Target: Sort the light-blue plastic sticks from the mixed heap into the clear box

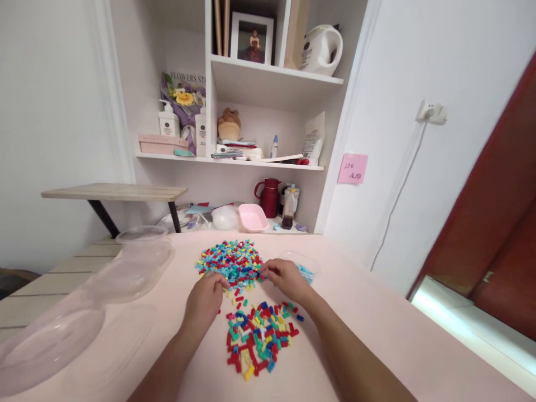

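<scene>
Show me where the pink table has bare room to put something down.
Bare: the table right of the near brick pile, beyond the right hand. Crowded: the far brick pile, the left hand, the clear lids.

Bare table right of bricks

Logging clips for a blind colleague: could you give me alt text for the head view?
A person's left hand and right hand pick at the far pile of small coloured bricks on a pale pink table. A second brick pile lies nearer; clear plastic lids sit left.
</scene>
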`<state>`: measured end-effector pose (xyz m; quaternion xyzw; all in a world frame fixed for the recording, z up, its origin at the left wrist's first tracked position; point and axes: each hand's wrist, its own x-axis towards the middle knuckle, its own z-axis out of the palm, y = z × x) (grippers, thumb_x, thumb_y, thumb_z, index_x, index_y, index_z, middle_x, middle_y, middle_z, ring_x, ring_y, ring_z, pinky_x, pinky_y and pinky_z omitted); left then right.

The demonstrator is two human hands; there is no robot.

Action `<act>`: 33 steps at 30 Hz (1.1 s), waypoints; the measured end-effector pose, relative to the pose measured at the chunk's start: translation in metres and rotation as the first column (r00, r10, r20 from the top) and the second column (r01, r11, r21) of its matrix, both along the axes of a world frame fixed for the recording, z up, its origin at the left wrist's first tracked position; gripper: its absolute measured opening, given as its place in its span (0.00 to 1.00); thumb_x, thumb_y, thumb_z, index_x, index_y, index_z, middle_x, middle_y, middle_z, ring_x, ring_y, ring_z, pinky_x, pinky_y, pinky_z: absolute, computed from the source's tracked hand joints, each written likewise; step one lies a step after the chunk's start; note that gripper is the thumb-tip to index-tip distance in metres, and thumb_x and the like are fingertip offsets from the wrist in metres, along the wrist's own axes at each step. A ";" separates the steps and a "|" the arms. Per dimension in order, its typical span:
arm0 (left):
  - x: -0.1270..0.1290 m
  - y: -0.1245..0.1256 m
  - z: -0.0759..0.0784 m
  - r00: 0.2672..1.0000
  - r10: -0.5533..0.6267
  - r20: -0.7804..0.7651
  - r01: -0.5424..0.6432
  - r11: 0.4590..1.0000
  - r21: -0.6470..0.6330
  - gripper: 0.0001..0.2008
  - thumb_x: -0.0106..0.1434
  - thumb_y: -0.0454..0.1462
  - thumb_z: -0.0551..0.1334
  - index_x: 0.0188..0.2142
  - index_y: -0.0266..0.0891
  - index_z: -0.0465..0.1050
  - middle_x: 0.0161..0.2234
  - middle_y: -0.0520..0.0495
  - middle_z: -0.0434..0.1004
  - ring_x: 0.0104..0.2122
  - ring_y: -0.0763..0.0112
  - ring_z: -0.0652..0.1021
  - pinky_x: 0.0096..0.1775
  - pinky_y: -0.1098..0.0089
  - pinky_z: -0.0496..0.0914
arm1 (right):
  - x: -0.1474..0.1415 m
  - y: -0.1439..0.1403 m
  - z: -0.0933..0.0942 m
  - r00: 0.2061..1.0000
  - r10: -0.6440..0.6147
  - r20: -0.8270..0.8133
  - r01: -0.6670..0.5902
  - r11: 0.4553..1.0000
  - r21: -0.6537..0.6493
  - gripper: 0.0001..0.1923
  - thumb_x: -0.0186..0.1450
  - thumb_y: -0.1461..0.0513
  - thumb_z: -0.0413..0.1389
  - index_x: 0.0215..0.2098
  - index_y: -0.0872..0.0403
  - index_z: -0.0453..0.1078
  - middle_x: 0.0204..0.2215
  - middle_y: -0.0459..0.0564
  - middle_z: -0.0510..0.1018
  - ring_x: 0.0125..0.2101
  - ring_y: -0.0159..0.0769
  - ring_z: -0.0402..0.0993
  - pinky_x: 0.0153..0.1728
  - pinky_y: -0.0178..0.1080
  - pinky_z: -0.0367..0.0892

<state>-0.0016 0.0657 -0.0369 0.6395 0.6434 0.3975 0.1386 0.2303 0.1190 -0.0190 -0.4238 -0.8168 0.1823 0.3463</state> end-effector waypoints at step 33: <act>-0.002 -0.003 0.000 0.985 -0.009 -0.171 -0.013 0.992 -0.127 0.17 0.61 0.29 0.51 0.30 0.44 0.78 0.39 0.51 0.79 0.40 0.71 0.77 0.41 0.72 0.66 | -0.043 -0.020 -0.018 0.933 0.071 0.353 -0.092 0.995 0.043 0.14 0.65 0.61 0.52 0.45 0.40 0.75 0.42 0.40 0.81 0.43 0.36 0.76 0.41 0.35 0.64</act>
